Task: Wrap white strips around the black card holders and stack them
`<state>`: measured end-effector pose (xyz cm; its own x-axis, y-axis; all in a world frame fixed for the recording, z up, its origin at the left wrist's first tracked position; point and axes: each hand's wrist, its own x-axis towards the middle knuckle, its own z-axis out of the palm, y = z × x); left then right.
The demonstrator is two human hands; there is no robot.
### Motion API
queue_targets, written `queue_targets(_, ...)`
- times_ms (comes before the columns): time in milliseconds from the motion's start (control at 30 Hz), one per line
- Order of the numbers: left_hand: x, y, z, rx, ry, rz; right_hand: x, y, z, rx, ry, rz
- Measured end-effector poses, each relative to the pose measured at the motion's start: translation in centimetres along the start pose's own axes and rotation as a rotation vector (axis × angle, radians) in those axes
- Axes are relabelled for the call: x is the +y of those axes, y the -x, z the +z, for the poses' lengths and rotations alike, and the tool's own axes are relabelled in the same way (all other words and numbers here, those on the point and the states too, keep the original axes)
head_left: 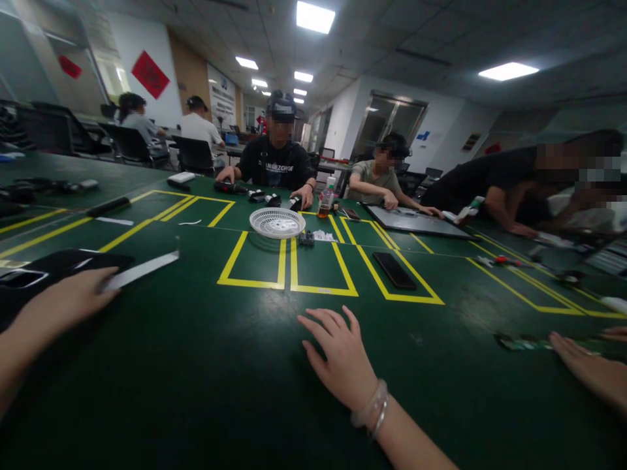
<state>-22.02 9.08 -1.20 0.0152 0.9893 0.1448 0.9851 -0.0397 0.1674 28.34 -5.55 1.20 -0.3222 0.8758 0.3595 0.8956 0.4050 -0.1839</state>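
My right hand point(343, 359) lies flat on the green table point(220, 378) with its fingers spread and nothing in it; a clear bangle sits on the wrist. My left hand point(68, 301) reaches in from the left. Its fingers are stretched out, and the tips touch the near end of a white strip point(142, 269) that lies on a flat black panel point(59, 264). A black phone point(394, 269) lies face down inside a yellow-taped box beyond my right hand.
A white round fan grille point(277, 222) and a small black part point(306, 239) sit mid-table. Another person's hand point(588, 365) rests at the right edge by a green strip point(529, 342). Several people work across the table with a bottle point(325, 202), a grey panel point(416, 220) and tools.
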Motion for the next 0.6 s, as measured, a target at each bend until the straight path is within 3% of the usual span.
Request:
queue_targets(67, 5.7, 1.3, -0.4, -0.057, 0.059, 0.139, -0.3, 0.0, -0.1, -0.007, -0.037, -0.038)
queue_targets(167, 13.3, 4.2, 0.1, -0.132, 0.241, 0.487, -0.8, 0.1, -0.1, -0.059, -0.093, -0.156)
queue_targets(233, 17.1, 6.5, 0.4, -0.222, 0.327, 0.656, -1.3, 0.3, 0.1, -0.097, -0.134, -0.215)
queue_targets(300, 19.4, 8.4, 0.5, -0.297, 0.414, 0.773, -1.6, 0.4, 0.2, -0.118, -0.191, -0.227)
queue_targets(367, 20.3, 9.4, 0.3, -0.332, 0.469, 0.808, -1.6, 0.4, 0.3, -0.127, -0.268, -0.197)
queue_targets(467, 19.1, 8.3, -0.2, -0.292, 0.440, 0.726, -1.1, 0.1, 0.3, -0.084, -0.441, -0.074)
queue_targets(533, 16.6, 6.2, -0.4, -0.197, 0.381, 0.609, -0.4, -0.2, 0.4, -0.014, -0.621, 0.053)
queue_targets(600, 12.6, 3.7, -0.5, -0.058, 0.296, 0.430, 0.5, -0.7, 0.4, 0.087, -0.847, 0.250)
